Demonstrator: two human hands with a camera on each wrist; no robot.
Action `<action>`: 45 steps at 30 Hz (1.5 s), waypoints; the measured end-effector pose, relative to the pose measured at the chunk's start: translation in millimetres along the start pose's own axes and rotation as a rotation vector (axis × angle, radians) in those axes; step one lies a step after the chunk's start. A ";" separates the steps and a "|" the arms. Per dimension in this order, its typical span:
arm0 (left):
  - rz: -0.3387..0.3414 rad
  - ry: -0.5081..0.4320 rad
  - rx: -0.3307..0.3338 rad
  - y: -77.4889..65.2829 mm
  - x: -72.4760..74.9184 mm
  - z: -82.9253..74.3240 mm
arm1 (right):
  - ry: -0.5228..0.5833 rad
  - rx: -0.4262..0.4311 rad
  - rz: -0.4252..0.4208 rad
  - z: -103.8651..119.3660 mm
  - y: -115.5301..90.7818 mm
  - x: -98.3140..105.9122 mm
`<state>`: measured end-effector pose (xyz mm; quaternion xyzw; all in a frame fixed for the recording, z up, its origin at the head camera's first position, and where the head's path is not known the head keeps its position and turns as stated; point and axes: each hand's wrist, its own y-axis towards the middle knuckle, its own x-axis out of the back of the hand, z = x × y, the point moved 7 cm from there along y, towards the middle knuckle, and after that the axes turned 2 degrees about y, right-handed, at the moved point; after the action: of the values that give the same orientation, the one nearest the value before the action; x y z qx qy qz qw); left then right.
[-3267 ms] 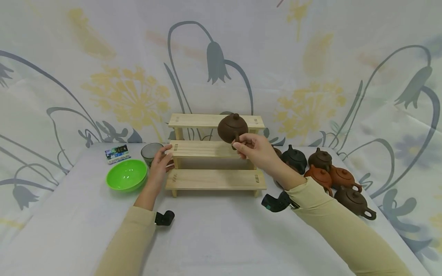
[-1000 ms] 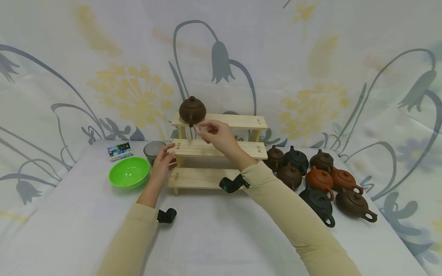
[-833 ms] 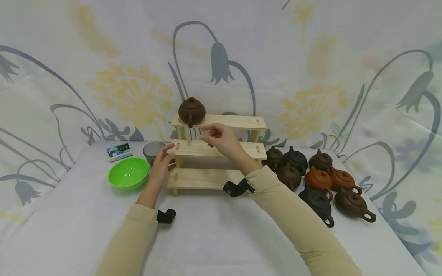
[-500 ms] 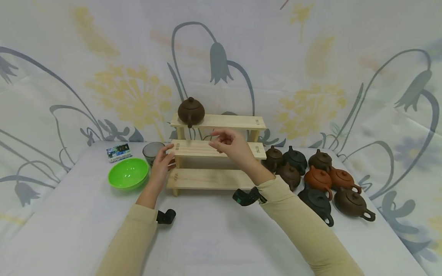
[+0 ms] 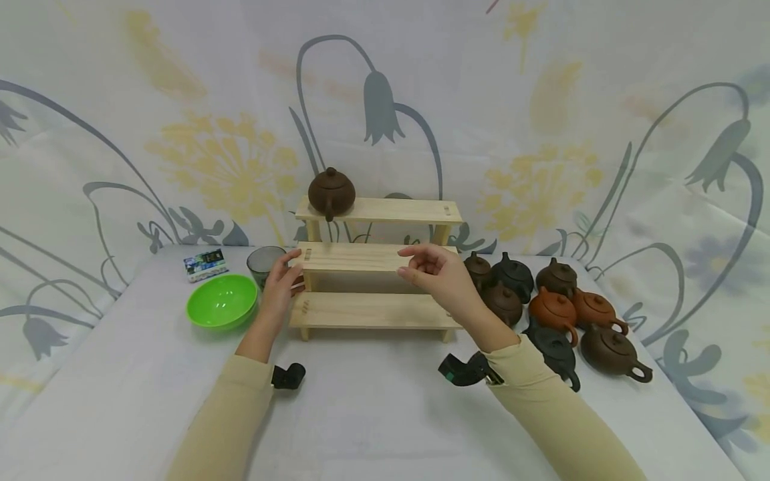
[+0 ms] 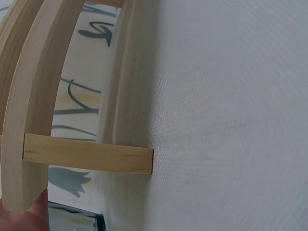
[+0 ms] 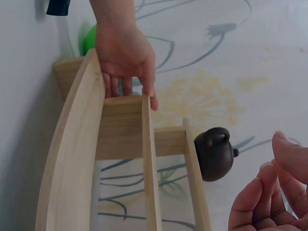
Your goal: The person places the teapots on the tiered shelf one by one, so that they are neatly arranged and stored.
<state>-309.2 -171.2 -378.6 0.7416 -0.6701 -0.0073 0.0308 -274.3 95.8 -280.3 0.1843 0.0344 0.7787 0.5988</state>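
A three-step wooden shelf [image 5: 373, 312] stands on the cloth. My left hand [image 5: 278, 284] holds the left end of its middle board, thumb at the board's edge and fingers below it, as the right wrist view also shows the left hand [image 7: 127, 55]. A dark brown teapot [image 5: 331, 192] sits upright on the left of the top board, handle toward me. My right hand [image 5: 442, 277] hovers in front of the middle board's right end with loosely bent fingers and nothing in them. In the left wrist view a shelf leg [image 6: 91, 154] meets the cloth.
Right of the shelf stand several teapots close together, among them an orange teapot [image 5: 553, 311], a black teapot [image 5: 513, 276] and a brown teapot [image 5: 613, 351]. At left are a green bowl [image 5: 221, 302], a grey glass [image 5: 263, 262] and a small printed box [image 5: 205, 265].
My right hand carried the brown teapot to the top board's left end, let it go, and has since drawn back down and to the right. The left hand stays on the shelf.
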 end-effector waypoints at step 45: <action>0.010 -0.027 -0.004 -1.7 -2.2 -4.2 | -0.306 -0.083 -0.228 -39.2 -125.5 114.0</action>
<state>-307.5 -168.7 -374.5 0.7379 -0.6743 -0.0185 0.0234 -196.2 245.3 -323.1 0.2706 -0.0682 0.6693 0.6886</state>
